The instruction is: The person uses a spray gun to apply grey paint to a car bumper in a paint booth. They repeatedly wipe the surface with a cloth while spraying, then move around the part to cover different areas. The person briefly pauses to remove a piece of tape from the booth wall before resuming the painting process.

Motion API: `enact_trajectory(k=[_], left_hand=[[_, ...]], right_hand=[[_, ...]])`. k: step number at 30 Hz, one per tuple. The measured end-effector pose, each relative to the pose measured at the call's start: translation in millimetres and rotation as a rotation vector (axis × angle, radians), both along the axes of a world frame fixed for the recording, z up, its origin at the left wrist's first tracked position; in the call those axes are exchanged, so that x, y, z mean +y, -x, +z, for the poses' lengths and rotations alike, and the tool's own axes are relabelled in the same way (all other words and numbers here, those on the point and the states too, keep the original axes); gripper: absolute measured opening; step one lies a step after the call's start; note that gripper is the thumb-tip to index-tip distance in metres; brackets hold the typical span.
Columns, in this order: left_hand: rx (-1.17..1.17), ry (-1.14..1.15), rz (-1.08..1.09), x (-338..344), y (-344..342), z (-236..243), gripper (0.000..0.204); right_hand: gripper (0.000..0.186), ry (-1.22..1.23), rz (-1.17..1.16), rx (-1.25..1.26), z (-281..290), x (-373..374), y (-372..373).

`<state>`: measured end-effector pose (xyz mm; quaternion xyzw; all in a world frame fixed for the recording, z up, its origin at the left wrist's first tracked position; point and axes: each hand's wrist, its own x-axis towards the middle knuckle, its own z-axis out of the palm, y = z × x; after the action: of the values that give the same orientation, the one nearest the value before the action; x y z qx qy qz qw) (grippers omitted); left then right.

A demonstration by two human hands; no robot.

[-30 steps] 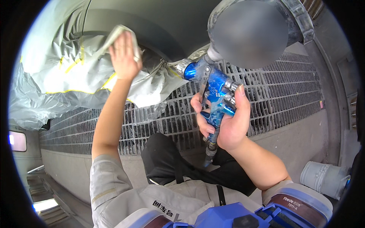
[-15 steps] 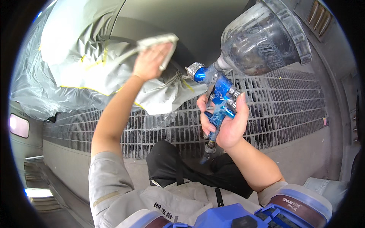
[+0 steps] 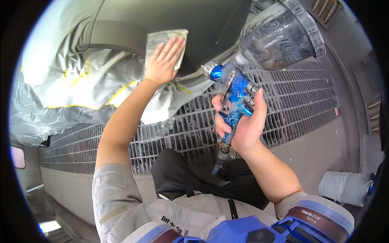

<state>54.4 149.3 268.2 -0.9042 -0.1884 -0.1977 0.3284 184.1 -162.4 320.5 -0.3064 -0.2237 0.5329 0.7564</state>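
My left hand (image 3: 164, 62) presses a pale, folded wiping cloth (image 3: 152, 42) against the dark grey vehicle panel (image 3: 125, 24). Its fingers lie long and flat over the cloth, and the thumb is partly hidden at the lower edge. In my right hand (image 3: 248, 127) is a blue spray gun (image 3: 239, 87), gripped by the handle. The gun's nozzle points left toward the panel. A large, smoky, paint-smeared cup (image 3: 279, 36) sits on top of it, tilted to the upper right. From the handle's lower end hangs a hose fitting (image 3: 221, 158).
Masking film (image 3: 81, 99) with yellow tape covers the vehicle's lower left part. Below runs a metal floor grating (image 3: 194, 129) caked with residue. A grey canister (image 3: 340, 187) stands at the right. The blue respirator (image 3: 243, 233) I wear fills the bottom edge.
My left hand and the cloth, blurred before, now lie flat on the panel. The view has shifted, bringing more panel and the canister into sight. My right hand keeps its grip on the spray gun.
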Motion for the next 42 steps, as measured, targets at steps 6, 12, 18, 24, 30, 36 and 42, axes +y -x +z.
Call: enact_trajectory(k=[6,12,18,24,30,36,42], left_hand=[[0.363,-0.109,-0.085,14.9,-19.8,-84.2,0.081],[0.735,0.331,0.057,23.9,-9.5,-112.9,0.050],[0.697,0.366,0.356,31.8,27.5,7.7,0.061],[-0.584,-0.244,-0.089,50.7,68.7,145.0,0.062],[-0.271,-0.033,-0.049,27.1,3.2,40.4,0.088],[0.619,-0.031,-0.018,-6.0,-27.2,11.2,0.079],[-0.327,-0.285,-0.018,52.9,7.8,178.2,0.084]], right_hand=[[0.078,0.039,-0.061,0.002,-3.3,-8.0,-10.4],[0.075,0.118,-0.073,-0.005,-2.6,-15.6,-11.2],[0.072,0.052,-0.009,-0.017,1.1,-6.5,-5.7],[0.070,0.083,0.005,-0.084,-3.1,1.6,-5.1],[0.074,0.159,-0.035,-0.050,-9.3,9.2,-15.1],[0.073,0.144,-0.063,0.004,-4.4,17.7,-16.6],[0.068,0.027,-0.065,0.045,8.6,18.0,-12.4]])
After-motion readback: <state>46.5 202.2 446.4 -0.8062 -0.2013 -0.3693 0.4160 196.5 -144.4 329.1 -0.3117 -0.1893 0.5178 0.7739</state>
